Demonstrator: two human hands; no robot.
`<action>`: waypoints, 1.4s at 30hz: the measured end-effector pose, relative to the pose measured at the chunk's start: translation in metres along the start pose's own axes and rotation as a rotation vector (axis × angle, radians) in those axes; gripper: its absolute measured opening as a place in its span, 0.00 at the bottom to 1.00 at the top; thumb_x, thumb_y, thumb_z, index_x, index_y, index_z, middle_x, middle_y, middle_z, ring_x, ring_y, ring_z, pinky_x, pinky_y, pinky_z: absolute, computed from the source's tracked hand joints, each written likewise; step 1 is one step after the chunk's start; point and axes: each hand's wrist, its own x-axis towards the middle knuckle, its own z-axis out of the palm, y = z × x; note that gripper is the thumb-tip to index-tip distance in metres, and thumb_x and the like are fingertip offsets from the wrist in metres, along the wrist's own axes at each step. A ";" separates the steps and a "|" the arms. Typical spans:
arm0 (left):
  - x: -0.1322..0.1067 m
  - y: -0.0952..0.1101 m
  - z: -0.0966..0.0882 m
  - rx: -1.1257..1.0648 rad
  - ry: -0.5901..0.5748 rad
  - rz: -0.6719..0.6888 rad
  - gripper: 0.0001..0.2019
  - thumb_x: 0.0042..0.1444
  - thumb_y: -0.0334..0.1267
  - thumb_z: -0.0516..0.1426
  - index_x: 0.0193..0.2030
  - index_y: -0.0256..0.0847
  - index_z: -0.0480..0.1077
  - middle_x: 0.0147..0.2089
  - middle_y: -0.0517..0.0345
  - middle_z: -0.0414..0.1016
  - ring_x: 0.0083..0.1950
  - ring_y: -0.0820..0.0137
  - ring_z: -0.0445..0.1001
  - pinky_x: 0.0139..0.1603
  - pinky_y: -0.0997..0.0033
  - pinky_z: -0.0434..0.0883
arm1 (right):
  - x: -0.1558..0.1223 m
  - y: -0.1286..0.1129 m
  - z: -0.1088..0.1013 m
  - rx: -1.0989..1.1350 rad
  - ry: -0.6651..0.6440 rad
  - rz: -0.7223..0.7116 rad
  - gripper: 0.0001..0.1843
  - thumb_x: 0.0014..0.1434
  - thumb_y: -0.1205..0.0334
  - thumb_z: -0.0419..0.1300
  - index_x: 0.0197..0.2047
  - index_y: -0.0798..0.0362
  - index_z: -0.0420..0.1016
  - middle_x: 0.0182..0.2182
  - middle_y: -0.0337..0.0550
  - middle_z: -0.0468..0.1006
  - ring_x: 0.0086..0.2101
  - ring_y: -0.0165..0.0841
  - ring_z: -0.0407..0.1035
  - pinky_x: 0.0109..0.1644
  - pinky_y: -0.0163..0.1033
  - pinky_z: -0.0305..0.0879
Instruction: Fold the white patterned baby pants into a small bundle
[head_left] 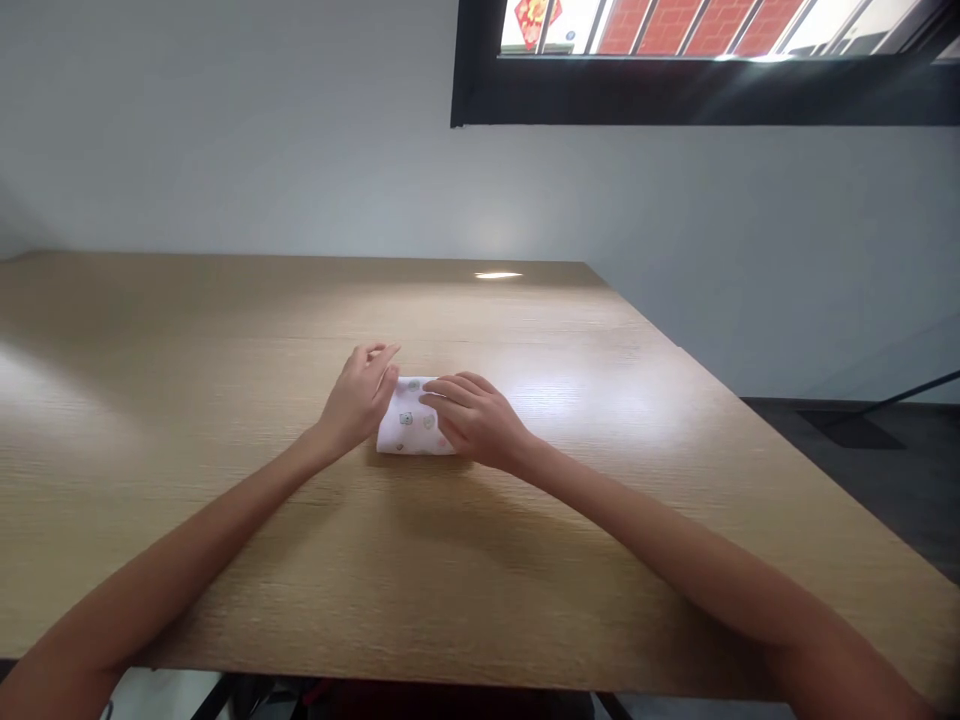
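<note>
A small folded white cloth (409,428) with little printed figures lies on the wooden table (247,560), between my two hands. My left hand (361,395) is at its left edge, fingers stretched out and loosely bent, with the thumb along the cloth's side. Over the cloth's right part rests my right hand (480,420), its fingers extended and pointing left across the top. That hand hides the cloth's right edge. Whether the right fingertips press on the fabric or hover just above it, I cannot tell.
The table's right edge (750,408) slants away toward the far wall (262,130). A dark-framed window (675,92) is set in that wall at upper right. A thin black leg on a flat base (855,430) stands on the dark floor at right.
</note>
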 end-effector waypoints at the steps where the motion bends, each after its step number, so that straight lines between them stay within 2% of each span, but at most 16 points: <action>1: 0.002 0.007 0.004 -0.025 0.029 0.061 0.24 0.62 0.43 0.38 0.58 0.33 0.59 0.57 0.46 0.58 0.59 0.66 0.56 0.60 0.64 0.54 | 0.003 -0.006 0.004 -0.008 -0.021 0.046 0.19 0.61 0.69 0.42 0.52 0.61 0.66 0.51 0.51 0.66 0.52 0.39 0.57 0.57 0.44 0.50; 3: 0.003 0.018 0.020 -0.071 -0.020 0.127 0.24 0.63 0.41 0.35 0.60 0.32 0.55 0.61 0.49 0.55 0.63 0.69 0.51 0.63 0.66 0.49 | 0.008 -0.012 0.015 -0.051 -0.081 0.228 0.23 0.62 0.65 0.43 0.58 0.68 0.58 0.56 0.57 0.58 0.57 0.42 0.50 0.60 0.46 0.45; 5: 0.003 0.025 0.040 -0.071 -0.146 0.102 0.24 0.63 0.40 0.34 0.62 0.33 0.52 0.64 0.51 0.52 0.64 0.70 0.48 0.64 0.63 0.46 | 0.011 -0.013 0.028 -0.093 -0.198 0.371 0.31 0.59 0.60 0.50 0.61 0.70 0.50 0.60 0.61 0.50 0.59 0.47 0.42 0.61 0.51 0.39; 7: 0.002 0.027 0.055 -0.033 -0.245 0.046 0.24 0.63 0.40 0.33 0.62 0.35 0.51 0.64 0.53 0.51 0.64 0.69 0.48 0.64 0.57 0.44 | 0.012 -0.010 0.038 -0.118 -0.306 0.414 0.38 0.56 0.55 0.55 0.63 0.67 0.47 0.61 0.62 0.47 0.59 0.51 0.39 0.60 0.59 0.35; 9: 0.000 0.024 0.061 0.008 -0.270 0.014 0.23 0.63 0.40 0.33 0.62 0.38 0.51 0.64 0.55 0.51 0.64 0.69 0.49 0.64 0.54 0.43 | 0.011 -0.006 0.044 -0.122 -0.334 0.428 0.37 0.56 0.54 0.54 0.63 0.64 0.46 0.61 0.61 0.46 0.59 0.54 0.38 0.56 0.67 0.34; 12: -0.002 0.015 0.057 0.045 -0.261 -0.036 0.23 0.63 0.41 0.34 0.62 0.38 0.52 0.64 0.54 0.52 0.64 0.67 0.49 0.63 0.54 0.45 | 0.009 0.000 0.048 -0.044 -0.275 0.500 0.28 0.62 0.60 0.42 0.63 0.62 0.47 0.61 0.58 0.47 0.59 0.51 0.41 0.54 0.68 0.40; 15: -0.005 0.002 0.052 0.047 -0.269 -0.099 0.23 0.63 0.42 0.36 0.62 0.38 0.52 0.64 0.51 0.52 0.64 0.62 0.49 0.62 0.49 0.45 | 0.004 0.009 0.050 0.097 -0.181 0.591 0.26 0.63 0.63 0.34 0.61 0.68 0.49 0.59 0.58 0.52 0.58 0.43 0.46 0.58 0.55 0.45; 17: -0.008 -0.009 0.050 0.028 -0.269 -0.111 0.23 0.62 0.42 0.37 0.62 0.38 0.52 0.64 0.51 0.52 0.64 0.61 0.48 0.62 0.48 0.43 | -0.003 0.018 0.049 0.136 -0.140 0.626 0.27 0.63 0.62 0.33 0.60 0.69 0.50 0.58 0.58 0.54 0.57 0.41 0.48 0.59 0.50 0.45; 20: -0.012 -0.028 0.046 -0.029 -0.236 -0.132 0.22 0.62 0.41 0.38 0.60 0.37 0.55 0.63 0.50 0.52 0.65 0.62 0.46 0.63 0.51 0.38 | -0.018 0.032 0.042 0.174 -0.048 0.670 0.25 0.61 0.62 0.37 0.57 0.65 0.56 0.57 0.58 0.57 0.57 0.42 0.50 0.59 0.52 0.43; 22: -0.012 -0.039 0.041 -0.090 -0.191 -0.157 0.22 0.61 0.41 0.38 0.59 0.35 0.57 0.63 0.48 0.53 0.65 0.62 0.46 0.63 0.52 0.37 | -0.029 0.036 0.032 0.233 0.031 0.690 0.22 0.59 0.61 0.39 0.51 0.62 0.61 0.53 0.57 0.63 0.54 0.42 0.54 0.57 0.50 0.48; 26: -0.006 -0.047 0.032 -0.294 -0.122 -0.183 0.24 0.62 0.43 0.35 0.58 0.33 0.57 0.60 0.47 0.59 0.61 0.67 0.56 0.61 0.64 0.52 | -0.054 0.019 0.015 0.371 0.182 0.772 0.14 0.56 0.61 0.39 0.38 0.55 0.62 0.38 0.49 0.69 0.40 0.37 0.64 0.44 0.42 0.63; 29: 0.001 -0.038 0.032 -0.445 -0.155 -0.189 0.23 0.59 0.46 0.40 0.53 0.35 0.63 0.52 0.51 0.68 0.50 0.68 0.68 0.48 0.72 0.66 | -0.065 -0.008 0.014 0.625 0.314 0.819 0.05 0.50 0.62 0.46 0.32 0.51 0.56 0.30 0.41 0.64 0.30 0.34 0.62 0.33 0.38 0.63; 33: -0.001 -0.020 0.038 -0.526 -0.168 -0.242 0.16 0.52 0.45 0.51 0.43 0.38 0.69 0.41 0.56 0.73 0.38 0.67 0.71 0.33 0.74 0.68 | -0.061 -0.024 0.021 0.678 0.282 0.772 0.11 0.43 0.65 0.50 0.34 0.51 0.57 0.32 0.42 0.62 0.30 0.33 0.60 0.32 0.39 0.62; 36: -0.021 -0.005 0.038 -0.532 -0.051 -0.357 0.15 0.52 0.44 0.50 0.42 0.38 0.67 0.40 0.55 0.72 0.37 0.66 0.70 0.32 0.72 0.67 | -0.053 -0.018 0.026 0.630 0.292 0.769 0.13 0.42 0.66 0.48 0.36 0.52 0.59 0.36 0.45 0.63 0.35 0.36 0.61 0.38 0.42 0.63; 39: -0.057 0.018 0.032 -0.541 0.081 -0.500 0.15 0.52 0.41 0.50 0.46 0.37 0.61 0.44 0.52 0.69 0.41 0.66 0.69 0.37 0.69 0.68 | -0.052 -0.012 0.027 0.710 0.306 0.767 0.15 0.45 0.65 0.48 0.40 0.53 0.61 0.40 0.47 0.64 0.39 0.36 0.62 0.43 0.43 0.62; 42: -0.093 0.048 0.025 -0.592 0.108 -0.610 0.15 0.51 0.40 0.52 0.45 0.38 0.58 0.44 0.51 0.68 0.44 0.65 0.69 0.42 0.66 0.68 | -0.054 -0.014 0.025 0.849 0.314 0.750 0.15 0.50 0.61 0.50 0.42 0.53 0.61 0.47 0.49 0.63 0.43 0.36 0.62 0.46 0.43 0.62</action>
